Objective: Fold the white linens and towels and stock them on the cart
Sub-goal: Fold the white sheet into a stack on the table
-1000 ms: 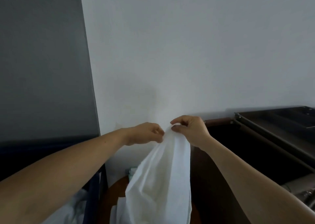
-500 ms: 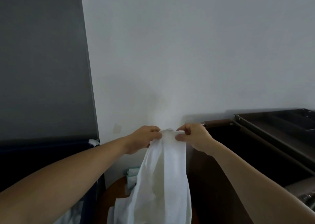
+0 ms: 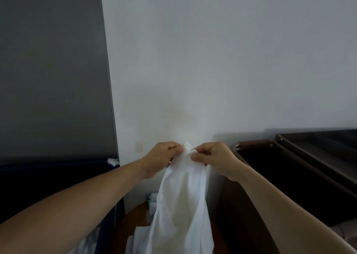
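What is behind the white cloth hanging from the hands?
Behind the white cloth is the pale wall. At its left edge a brown surface and some pale folded things peek out. Whatever sits straight behind the cloth is covered.

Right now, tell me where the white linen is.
Head view, low centre: the white linen hangs pinched at its top by the left hand and right hand, left of the dark cart.

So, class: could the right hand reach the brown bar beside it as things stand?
Probably yes: the right hand is close to the brown bar with nothing between, but it pinches the white linen.
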{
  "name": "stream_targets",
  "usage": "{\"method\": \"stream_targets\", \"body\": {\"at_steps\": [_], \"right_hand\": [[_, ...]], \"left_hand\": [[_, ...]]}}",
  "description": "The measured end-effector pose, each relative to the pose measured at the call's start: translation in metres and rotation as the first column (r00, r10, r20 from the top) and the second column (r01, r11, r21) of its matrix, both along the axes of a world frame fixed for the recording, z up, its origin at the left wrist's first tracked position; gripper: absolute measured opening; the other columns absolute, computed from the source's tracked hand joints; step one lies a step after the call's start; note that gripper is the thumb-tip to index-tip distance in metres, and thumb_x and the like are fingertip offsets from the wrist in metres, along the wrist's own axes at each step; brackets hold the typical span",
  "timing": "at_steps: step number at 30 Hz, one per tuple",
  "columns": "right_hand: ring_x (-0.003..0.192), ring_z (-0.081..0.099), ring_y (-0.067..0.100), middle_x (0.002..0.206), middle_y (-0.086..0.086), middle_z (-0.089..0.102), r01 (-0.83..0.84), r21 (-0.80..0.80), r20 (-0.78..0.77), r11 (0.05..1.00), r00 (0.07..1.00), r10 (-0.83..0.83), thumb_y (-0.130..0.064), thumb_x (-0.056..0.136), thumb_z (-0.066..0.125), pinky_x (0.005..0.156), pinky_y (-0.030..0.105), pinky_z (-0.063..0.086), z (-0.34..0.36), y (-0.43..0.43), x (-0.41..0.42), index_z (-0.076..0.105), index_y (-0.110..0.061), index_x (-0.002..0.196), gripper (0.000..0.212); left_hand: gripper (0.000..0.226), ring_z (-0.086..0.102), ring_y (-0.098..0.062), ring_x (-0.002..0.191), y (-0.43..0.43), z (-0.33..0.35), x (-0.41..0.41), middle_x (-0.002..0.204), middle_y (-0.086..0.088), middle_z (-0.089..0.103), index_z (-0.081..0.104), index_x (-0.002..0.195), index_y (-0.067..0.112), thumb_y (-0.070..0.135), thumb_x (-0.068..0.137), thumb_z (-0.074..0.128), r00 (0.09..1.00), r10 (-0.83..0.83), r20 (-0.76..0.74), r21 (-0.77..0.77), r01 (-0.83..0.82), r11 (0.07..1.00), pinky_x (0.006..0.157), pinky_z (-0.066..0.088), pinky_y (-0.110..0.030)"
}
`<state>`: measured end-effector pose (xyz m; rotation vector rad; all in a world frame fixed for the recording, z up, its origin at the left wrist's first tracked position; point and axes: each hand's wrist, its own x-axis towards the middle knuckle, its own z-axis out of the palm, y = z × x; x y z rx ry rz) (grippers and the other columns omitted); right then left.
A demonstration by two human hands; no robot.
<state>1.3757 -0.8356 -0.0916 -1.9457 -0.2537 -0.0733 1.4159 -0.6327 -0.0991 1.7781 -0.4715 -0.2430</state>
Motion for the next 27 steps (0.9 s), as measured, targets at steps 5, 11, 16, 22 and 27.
{"method": "stream_targets", "body": {"at_steps": [5,11,16,22,27], "right_hand": [[0.064,0.066,0.003,0.069,-0.004,0.072,0.122,-0.076,0.087,0.990,0.989,-0.115,-0.019,0.080,0.083,0.060,0.017,0.051,0.010,0.006,0.007,0.070,-0.022,0.083,0.013],[0.067,0.067,0.009,0.076,0.005,0.073,0.142,-0.134,0.075,0.981,0.988,-0.132,-0.028,0.079,0.083,0.072,0.028,0.057,0.007,0.010,0.008,0.065,-0.024,0.098,0.027],[0.066,0.064,0.002,0.077,-0.005,0.073,0.080,-0.219,0.072,0.972,0.995,-0.066,-0.033,0.085,0.076,0.066,0.020,0.052,0.007,0.010,0.008,0.075,-0.029,0.086,0.004],[0.069,0.057,-0.014,0.067,-0.025,0.063,0.336,-0.174,0.371,0.925,0.893,-0.255,-0.028,0.084,0.078,0.063,0.004,0.040,0.029,0.010,0.017,0.060,-0.039,0.061,0.032],[0.064,0.061,0.007,0.068,-0.017,0.066,0.367,0.043,0.377,0.929,0.855,-0.355,-0.029,0.087,0.074,0.063,0.021,0.048,0.086,0.008,0.031,0.068,-0.030,0.078,0.011]], "left_hand": [[0.026,0.065,-0.036,0.104,-0.003,0.003,-0.010,0.107,-0.013,0.072,0.071,0.111,0.012,0.029,0.099,0.057,0.998,-0.062,0.012,0.039,0.061,0.997,0.088,0.055,-0.047],[0.026,0.067,-0.032,0.102,0.005,0.003,-0.016,0.106,-0.011,0.073,0.071,0.112,0.012,0.028,0.100,0.054,0.996,-0.069,0.052,0.051,0.066,0.997,0.088,0.055,-0.045],[0.023,0.066,-0.034,0.100,0.007,-0.001,-0.015,0.103,-0.010,0.073,0.072,0.109,0.014,0.027,0.100,0.056,0.993,-0.042,0.110,0.055,0.036,0.998,0.089,0.053,-0.048],[0.016,0.064,-0.015,0.079,-0.001,-0.001,-0.003,0.095,-0.002,0.068,0.051,0.105,0.026,0.019,0.094,0.060,0.946,0.104,0.308,0.150,-0.156,0.976,0.072,0.054,-0.031],[0.021,0.064,-0.019,0.079,0.003,0.005,0.006,0.095,0.002,0.065,0.042,0.118,0.020,0.018,0.099,0.050,0.841,0.107,0.530,0.232,-0.265,0.936,0.073,0.057,-0.041]]}}
